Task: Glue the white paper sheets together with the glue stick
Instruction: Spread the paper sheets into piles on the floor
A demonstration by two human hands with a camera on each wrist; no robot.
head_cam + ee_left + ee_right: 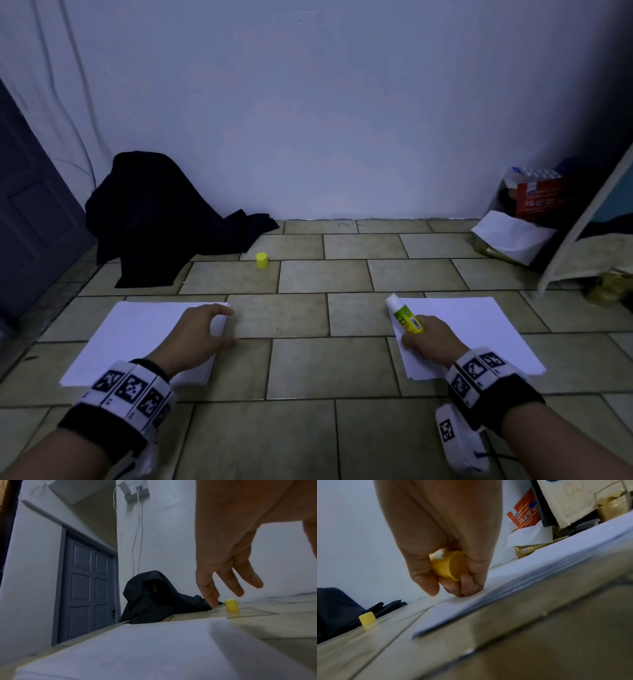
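White paper lies in two stacks on the tiled floor [308,370]: my left hand [197,337] hovers over the right edge of the left stack [137,339] at eight o'clock, fingers spread and relaxed, gripping nothing. At four o'clock my right hand [433,339] is curled round the uncapped glue stick [406,317], knuckles resting on the right stack [479,329]. The yellow cap [262,260] stands apart at eleven o'clock, near a dark cloth [161,219].

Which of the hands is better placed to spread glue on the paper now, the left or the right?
The right hand, probably: it already grips the uncapped glue stick over the right paper stack. The left hand holds nothing and hovers over the left paper stack.
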